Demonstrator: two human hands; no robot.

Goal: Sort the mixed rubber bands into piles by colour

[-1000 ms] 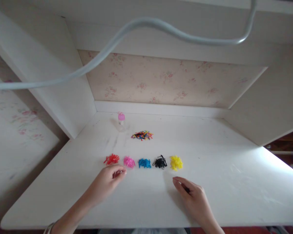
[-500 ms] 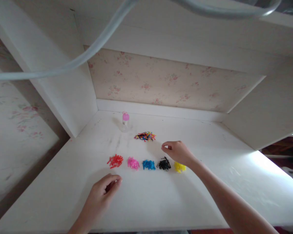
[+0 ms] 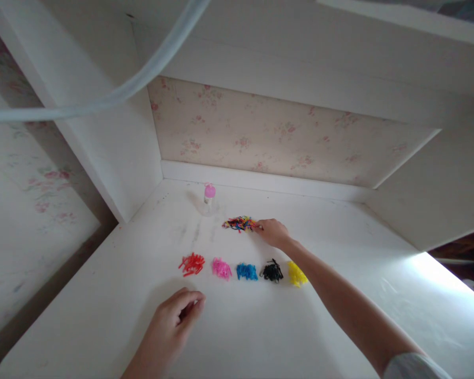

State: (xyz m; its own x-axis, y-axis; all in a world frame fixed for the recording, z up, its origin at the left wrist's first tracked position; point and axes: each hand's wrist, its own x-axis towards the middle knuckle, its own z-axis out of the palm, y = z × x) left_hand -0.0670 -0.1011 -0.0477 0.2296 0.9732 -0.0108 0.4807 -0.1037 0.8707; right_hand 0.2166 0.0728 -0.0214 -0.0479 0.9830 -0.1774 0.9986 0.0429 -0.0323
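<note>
My right hand [image 3: 273, 232] reaches far over the white desk [image 3: 339, 295] and its fingertips touch the right edge of a mixed heap of small coloured bands [image 3: 237, 223]. Its fingers are pinched together at the heap. In a row nearer to me lie sorted heaps: red [image 3: 191, 263], pink [image 3: 221, 268], blue [image 3: 247, 271], black [image 3: 272, 271] and yellow [image 3: 297, 274]. My left hand [image 3: 176, 319] rests on the desk in front of the red and pink heaps, fingers curled loosely, nothing visible in it.
A small clear bottle with a pink cap [image 3: 208, 199] stands behind the mixed heap, near the back wall. White side panels and a shelf overhead enclose the desk. A pale cable [image 3: 114, 97] hangs across the upper left.
My right hand has gone from the near desk edge, past the yellow and black heaps, up to the mixed heap. My left hand has drawn back a little toward me.
</note>
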